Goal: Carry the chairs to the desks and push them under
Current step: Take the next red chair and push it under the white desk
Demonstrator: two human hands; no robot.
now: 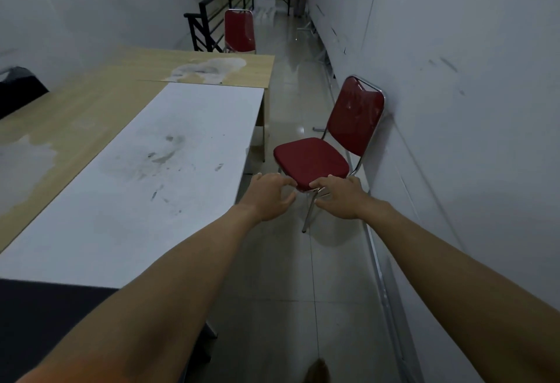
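Both hands reached the red chair (312,161)'s front seat edge.
My left hand (269,198) and right hand (341,198) were half-open, holding nothing; I judged a firm grip under the seat edge best before lifting toward the table (169,152).

Both arms are extended forward and slightly downward, bare from the lower frame edge to the wrist, converging toward the centre of view. Left hand (270,198): palm down, fingers (285,181) spread and loosely curled, thumb set apart below, nothing enclosed. Right hand (341,198): palm down and turned inward, fingers (321,184) extended toward the left, thumb held apart beneath. The two hands sit level with each other, near but not touching. Wrists are straight, in line with the forearms. Neither hand has closed into a grasp.
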